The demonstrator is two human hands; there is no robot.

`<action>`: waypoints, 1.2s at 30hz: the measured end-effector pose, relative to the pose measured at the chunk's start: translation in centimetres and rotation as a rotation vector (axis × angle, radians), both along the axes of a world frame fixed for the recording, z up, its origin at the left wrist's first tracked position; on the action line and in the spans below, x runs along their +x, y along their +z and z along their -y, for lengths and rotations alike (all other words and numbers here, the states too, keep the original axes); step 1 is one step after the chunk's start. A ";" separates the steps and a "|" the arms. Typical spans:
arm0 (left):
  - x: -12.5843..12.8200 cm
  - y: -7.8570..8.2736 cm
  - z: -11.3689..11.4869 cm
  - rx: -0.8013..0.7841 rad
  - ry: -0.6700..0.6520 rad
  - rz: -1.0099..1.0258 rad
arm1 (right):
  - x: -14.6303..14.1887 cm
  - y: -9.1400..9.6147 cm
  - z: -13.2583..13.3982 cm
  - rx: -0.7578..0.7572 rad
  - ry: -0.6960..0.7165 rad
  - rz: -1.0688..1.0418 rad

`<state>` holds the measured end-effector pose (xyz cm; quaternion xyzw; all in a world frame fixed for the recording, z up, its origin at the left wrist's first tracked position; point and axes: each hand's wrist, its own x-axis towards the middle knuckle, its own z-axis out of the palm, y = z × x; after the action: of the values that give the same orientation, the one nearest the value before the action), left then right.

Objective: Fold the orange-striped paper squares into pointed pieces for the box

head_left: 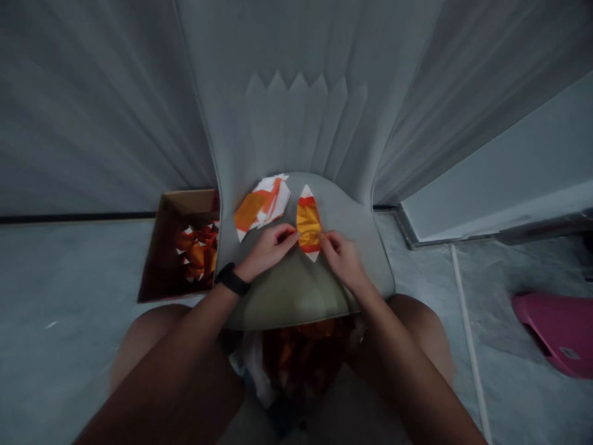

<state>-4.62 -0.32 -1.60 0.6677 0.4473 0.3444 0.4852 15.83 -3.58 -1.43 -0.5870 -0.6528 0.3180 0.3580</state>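
Note:
A folded paper piece (308,222), gold with red bands and white tips, lies on the grey seat of a chair (296,296). My left hand (267,249) pinches its left edge, fingers closed; a black band sits on that wrist. My right hand (340,256) pinches its right edge the same way. A small pile of folded orange and white papers (262,207) lies on the seat just left of the piece.
A brown cardboard box (160,259) left of the chair holds several folded orange pieces. More orange papers (301,352) lie below the seat between my knees. A pink object (556,327) and a white rod (467,334) lie on the floor right. Curtains hang behind.

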 end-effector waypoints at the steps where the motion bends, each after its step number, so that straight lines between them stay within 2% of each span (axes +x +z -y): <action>1: 0.1 0.0 0.1 -0.007 0.013 0.004 | 0.0 0.0 0.0 0.003 -0.007 0.007; 6: 0.7 -0.1 0.5 -0.035 -0.022 0.035 | -0.2 0.2 0.0 0.020 -0.038 0.028; 16: -0.5 0.0 -0.3 -0.054 -0.159 -0.045 | 0.5 0.0 -0.4 -0.026 0.050 -0.013; 18: -0.6 0.1 -0.3 -0.026 -0.119 -0.052 | 0.5 0.0 -0.2 -0.013 0.071 0.008; 23: -1.0 0.0 -0.6 0.047 0.116 -0.099 | 0.4 0.4 0.4 -0.032 0.163 0.020; 25: -1.0 0.1 -0.6 0.085 0.140 -0.121 | 0.3 0.6 0.6 -0.042 0.180 0.024; 32: -0.1 0.7 0.4 0.091 -0.088 -0.090 | 0.3 0.4 0.1 0.001 0.037 -0.047; 36: 0.2 0.5 0.3 0.082 -0.116 -0.085 | 0.6 0.1 0.0 0.002 0.008 -0.019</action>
<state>-4.43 -0.66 -1.15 0.7258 0.4136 0.3050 0.4573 16.42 -3.61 -1.35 -0.5810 -0.6519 0.3244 0.3636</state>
